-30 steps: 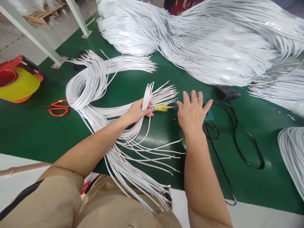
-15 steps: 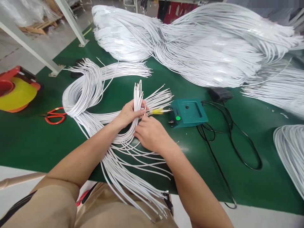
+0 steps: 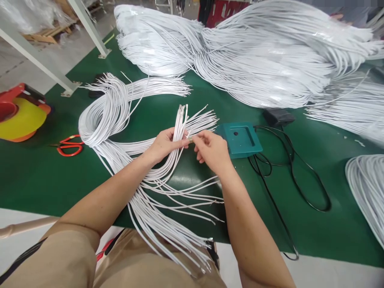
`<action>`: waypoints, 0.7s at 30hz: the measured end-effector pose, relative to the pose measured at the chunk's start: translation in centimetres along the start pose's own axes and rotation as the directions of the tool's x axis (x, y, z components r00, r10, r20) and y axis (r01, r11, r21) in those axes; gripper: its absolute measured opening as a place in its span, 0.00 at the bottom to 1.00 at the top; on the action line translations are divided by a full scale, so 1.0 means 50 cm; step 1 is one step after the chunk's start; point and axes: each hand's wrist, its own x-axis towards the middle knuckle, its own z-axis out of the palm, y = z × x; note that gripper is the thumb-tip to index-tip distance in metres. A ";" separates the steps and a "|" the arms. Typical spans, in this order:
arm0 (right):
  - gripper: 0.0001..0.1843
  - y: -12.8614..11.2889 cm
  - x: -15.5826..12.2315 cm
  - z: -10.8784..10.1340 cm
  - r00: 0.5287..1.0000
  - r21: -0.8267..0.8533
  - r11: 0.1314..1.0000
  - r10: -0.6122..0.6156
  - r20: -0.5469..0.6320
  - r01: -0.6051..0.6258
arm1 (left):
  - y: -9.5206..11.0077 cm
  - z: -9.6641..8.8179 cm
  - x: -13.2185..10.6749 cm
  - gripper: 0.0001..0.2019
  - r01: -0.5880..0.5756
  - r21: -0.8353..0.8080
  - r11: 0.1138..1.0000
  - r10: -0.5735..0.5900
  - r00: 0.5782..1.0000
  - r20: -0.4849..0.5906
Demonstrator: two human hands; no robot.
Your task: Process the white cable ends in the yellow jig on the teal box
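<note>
My left hand (image 3: 168,144) is wrapped round a bunch of white cables (image 3: 179,124), their tipped ends standing up above the thumb. Close against that thumb, my right hand (image 3: 211,150) has its thumb and forefinger pinched together. A tiny yellowish bit shows at those fingertips, too small to name. Behind the right hand stands a teal device (image 3: 244,140) with a shallow tray on top; its left end is hidden by the hand. More white cables (image 3: 168,224) fan out below my wrists towards the table's front edge.
A coiled cable bundle (image 3: 93,116) lies at the left, beside red-handled scissors (image 3: 69,148) and a tape dispenser (image 3: 22,112). Large cable heaps (image 3: 270,60) fill the back. A black cord (image 3: 309,172) loops right of the device, near another cable coil (image 3: 367,188).
My right hand has moved up and right from beneath the bunch and now covers the yellow-handled part at the device. The bunch in my left hand has shifted slightly right.
</note>
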 end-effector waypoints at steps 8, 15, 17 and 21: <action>0.09 0.020 0.020 0.015 0.995 0.373 0.926 -0.030 -0.093 0.062 | 0.003 0.017 -0.013 0.16 -0.053 0.086 0.995 0.051 0.999 0.018; 0.07 0.018 0.023 0.032 0.998 0.633 0.774 0.034 -0.049 0.005 | 0.007 0.024 -0.011 0.20 -0.063 0.013 0.998 0.063 0.998 -0.019; 0.09 0.016 0.025 0.036 0.995 0.728 0.681 0.103 0.013 -0.081 | 0.009 0.025 -0.012 0.19 -0.075 -0.015 0.997 0.075 0.997 -0.001; 0.11 0.015 0.028 0.032 0.980 0.776 0.598 0.118 0.162 -0.200 | 0.006 0.027 -0.013 0.16 -0.095 -0.040 0.995 0.099 0.991 0.089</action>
